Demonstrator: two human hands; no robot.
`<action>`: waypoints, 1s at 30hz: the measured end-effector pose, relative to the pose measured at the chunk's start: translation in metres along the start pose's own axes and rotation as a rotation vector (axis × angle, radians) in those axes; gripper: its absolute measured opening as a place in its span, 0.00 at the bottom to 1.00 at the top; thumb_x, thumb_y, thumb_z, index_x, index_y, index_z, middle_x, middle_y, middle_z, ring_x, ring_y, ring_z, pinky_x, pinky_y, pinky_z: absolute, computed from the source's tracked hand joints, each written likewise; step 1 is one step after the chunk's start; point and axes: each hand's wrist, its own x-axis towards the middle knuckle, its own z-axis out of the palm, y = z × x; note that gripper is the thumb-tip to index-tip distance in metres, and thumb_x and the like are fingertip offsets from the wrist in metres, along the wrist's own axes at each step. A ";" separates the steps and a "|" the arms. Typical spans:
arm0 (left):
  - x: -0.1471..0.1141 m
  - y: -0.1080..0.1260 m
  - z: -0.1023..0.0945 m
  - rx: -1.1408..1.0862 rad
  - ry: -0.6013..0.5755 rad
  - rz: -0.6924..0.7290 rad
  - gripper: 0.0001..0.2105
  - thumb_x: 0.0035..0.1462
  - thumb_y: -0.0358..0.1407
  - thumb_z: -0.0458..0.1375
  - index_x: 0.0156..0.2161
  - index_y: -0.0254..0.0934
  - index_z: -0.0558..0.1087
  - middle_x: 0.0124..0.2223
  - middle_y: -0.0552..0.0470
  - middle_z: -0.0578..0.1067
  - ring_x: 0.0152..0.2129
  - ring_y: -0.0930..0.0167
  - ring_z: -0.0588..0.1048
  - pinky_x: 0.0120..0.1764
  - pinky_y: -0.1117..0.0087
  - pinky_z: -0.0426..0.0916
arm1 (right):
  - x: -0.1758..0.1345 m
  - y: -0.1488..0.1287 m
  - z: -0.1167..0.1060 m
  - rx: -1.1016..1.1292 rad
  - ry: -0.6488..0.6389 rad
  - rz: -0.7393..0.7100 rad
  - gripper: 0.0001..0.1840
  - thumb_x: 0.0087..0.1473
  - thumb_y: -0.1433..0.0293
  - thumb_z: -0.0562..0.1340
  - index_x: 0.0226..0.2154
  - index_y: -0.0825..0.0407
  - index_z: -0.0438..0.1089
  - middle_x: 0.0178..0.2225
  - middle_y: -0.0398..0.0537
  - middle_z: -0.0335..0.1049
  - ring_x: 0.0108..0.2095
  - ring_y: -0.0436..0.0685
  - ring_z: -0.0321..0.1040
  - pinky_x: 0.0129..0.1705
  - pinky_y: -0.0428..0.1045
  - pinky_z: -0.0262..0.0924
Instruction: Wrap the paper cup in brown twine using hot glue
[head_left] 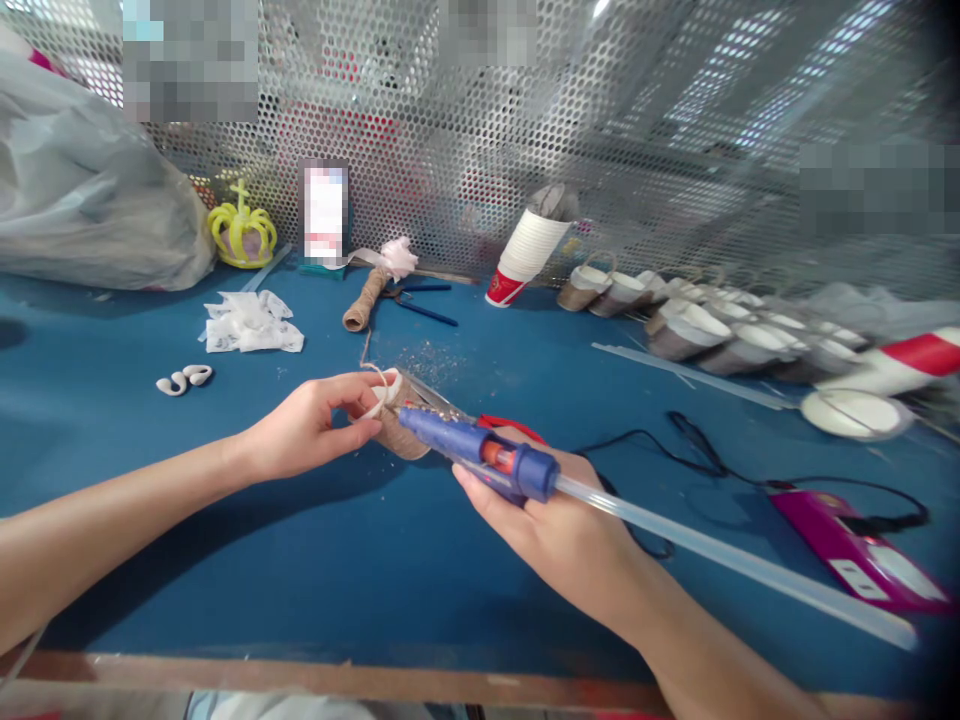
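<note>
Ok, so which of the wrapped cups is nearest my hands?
The twine-wrapped cup at your left hand, by the glue gun's nozzle. The other wrapped cups are bunched farther back to the right, away from both hands.

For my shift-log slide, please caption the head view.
Left hand holds a twine-wrapped cup; right hand points a blue glue gun at it, above a blue table.

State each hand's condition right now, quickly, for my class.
Left hand: closed, fingers holding the small brown cup near its rim.
Right hand: closed around the blue glue gun.
</note>
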 end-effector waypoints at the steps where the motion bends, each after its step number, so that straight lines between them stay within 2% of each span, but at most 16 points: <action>1: 0.000 0.000 0.000 0.000 0.003 -0.001 0.07 0.55 0.36 0.52 0.31 0.35 0.68 0.43 0.45 0.75 0.55 0.60 0.63 0.47 0.65 0.66 | 0.000 0.000 0.000 0.001 -0.008 -0.015 0.04 0.52 0.70 0.57 0.27 0.51 0.66 0.24 0.44 0.70 0.24 0.52 0.68 0.28 0.46 0.62; 6: 0.000 0.001 0.000 -0.004 0.003 0.003 0.06 0.55 0.35 0.52 0.30 0.35 0.68 0.44 0.45 0.75 0.55 0.61 0.62 0.47 0.66 0.66 | 0.000 0.000 0.000 0.000 0.022 0.014 0.04 0.51 0.69 0.58 0.29 0.52 0.66 0.23 0.43 0.70 0.22 0.51 0.67 0.26 0.46 0.61; 11: 0.000 0.000 0.000 0.004 -0.002 0.008 0.07 0.55 0.35 0.52 0.29 0.35 0.68 0.43 0.45 0.75 0.55 0.61 0.62 0.46 0.67 0.66 | 0.000 0.000 0.000 -0.004 -0.021 -0.032 0.05 0.52 0.70 0.57 0.26 0.52 0.66 0.22 0.43 0.69 0.22 0.51 0.67 0.26 0.46 0.61; 15: -0.001 -0.001 0.000 0.009 -0.003 0.019 0.07 0.56 0.35 0.52 0.29 0.35 0.67 0.44 0.44 0.74 0.56 0.62 0.62 0.46 0.68 0.66 | -0.001 0.001 0.000 -0.012 0.011 0.010 0.05 0.52 0.68 0.57 0.29 0.52 0.66 0.23 0.43 0.69 0.23 0.51 0.67 0.26 0.46 0.61; 20: -0.001 -0.001 0.000 0.009 -0.007 0.028 0.06 0.56 0.34 0.52 0.28 0.35 0.66 0.42 0.45 0.75 0.56 0.63 0.61 0.47 0.68 0.65 | 0.000 0.001 -0.001 -0.008 -0.020 -0.033 0.06 0.53 0.69 0.56 0.27 0.51 0.65 0.23 0.43 0.69 0.23 0.52 0.67 0.27 0.46 0.62; 25: -0.001 -0.002 0.000 -0.003 -0.008 0.038 0.06 0.55 0.34 0.53 0.28 0.35 0.66 0.48 0.43 0.73 0.55 0.62 0.62 0.47 0.67 0.64 | 0.002 0.001 -0.003 -0.056 0.053 0.004 0.07 0.52 0.67 0.57 0.25 0.51 0.65 0.23 0.44 0.70 0.22 0.53 0.68 0.27 0.47 0.63; 30: -0.001 -0.003 0.000 -0.006 -0.010 0.041 0.06 0.54 0.34 0.53 0.28 0.35 0.65 0.50 0.43 0.71 0.56 0.62 0.62 0.48 0.67 0.64 | -0.001 0.004 -0.002 -0.040 0.036 -0.018 0.05 0.51 0.66 0.58 0.28 0.49 0.68 0.26 0.44 0.73 0.25 0.54 0.70 0.30 0.47 0.65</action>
